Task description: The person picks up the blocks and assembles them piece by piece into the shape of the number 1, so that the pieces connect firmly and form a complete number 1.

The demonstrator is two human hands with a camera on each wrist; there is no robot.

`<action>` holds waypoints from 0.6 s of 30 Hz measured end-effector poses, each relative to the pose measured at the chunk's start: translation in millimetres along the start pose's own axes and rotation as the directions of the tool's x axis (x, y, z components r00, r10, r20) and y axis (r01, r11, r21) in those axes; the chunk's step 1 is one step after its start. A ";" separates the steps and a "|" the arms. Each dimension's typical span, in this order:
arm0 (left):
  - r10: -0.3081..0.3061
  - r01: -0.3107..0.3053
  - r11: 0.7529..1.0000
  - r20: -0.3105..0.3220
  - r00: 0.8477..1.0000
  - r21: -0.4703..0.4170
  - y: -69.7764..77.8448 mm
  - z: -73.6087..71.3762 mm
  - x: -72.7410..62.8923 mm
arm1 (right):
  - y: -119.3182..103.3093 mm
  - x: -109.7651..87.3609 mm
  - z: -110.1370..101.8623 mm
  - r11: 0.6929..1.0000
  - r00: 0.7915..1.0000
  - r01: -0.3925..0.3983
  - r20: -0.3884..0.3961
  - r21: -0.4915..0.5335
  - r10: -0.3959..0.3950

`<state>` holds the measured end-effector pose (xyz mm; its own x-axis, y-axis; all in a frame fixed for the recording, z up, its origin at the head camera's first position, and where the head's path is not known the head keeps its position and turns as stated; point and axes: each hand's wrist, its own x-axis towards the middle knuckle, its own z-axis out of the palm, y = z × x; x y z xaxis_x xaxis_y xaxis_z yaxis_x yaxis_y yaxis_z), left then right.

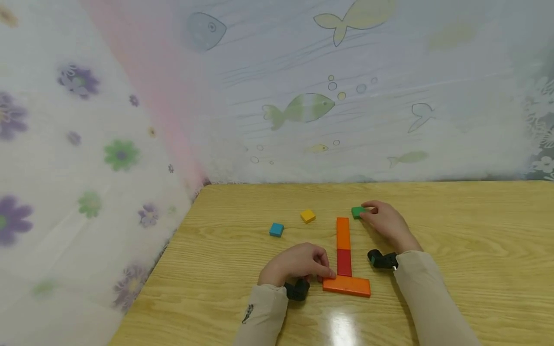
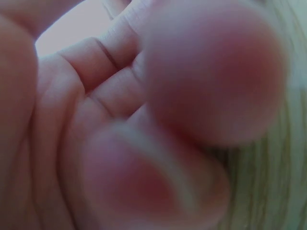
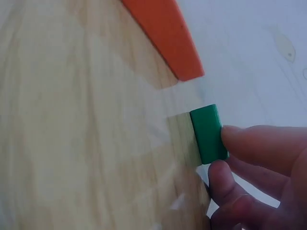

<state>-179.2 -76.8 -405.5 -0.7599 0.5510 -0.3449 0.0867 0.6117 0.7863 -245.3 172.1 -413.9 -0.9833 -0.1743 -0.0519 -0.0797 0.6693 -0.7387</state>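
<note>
At the far right of the layout, my right hand pinches a small green block between thumb and fingertips. The right wrist view shows the green block close over the wooden table, fingers at its side and end. My left hand rests with loosely bent fingers at the left end of a flat orange block, a fingertip touching its corner. From this block a red block and a second orange block run end to end away from me. The left wrist view holds only blurred fingertips and palm.
A yellow block and a blue block lie apart on the table, left of the upright row. Curtains printed with fish and flowers hang along the table's back and left edges. Each wrist wears a black camera.
</note>
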 end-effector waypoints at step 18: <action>0.005 -0.005 1.000 0.009 1.000 0.017 0.7 -2.9 0.4 | -12.0 15.3 12.0 0.999 1.000 0.019 0.003 -0.039 -0.019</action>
<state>-181.3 -77.8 -403.7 -0.7534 0.5591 -0.3461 0.1013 0.6187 0.7790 -257.4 152.7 -414.0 -0.9812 -0.1890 -0.0399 -0.1046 0.6934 -0.7129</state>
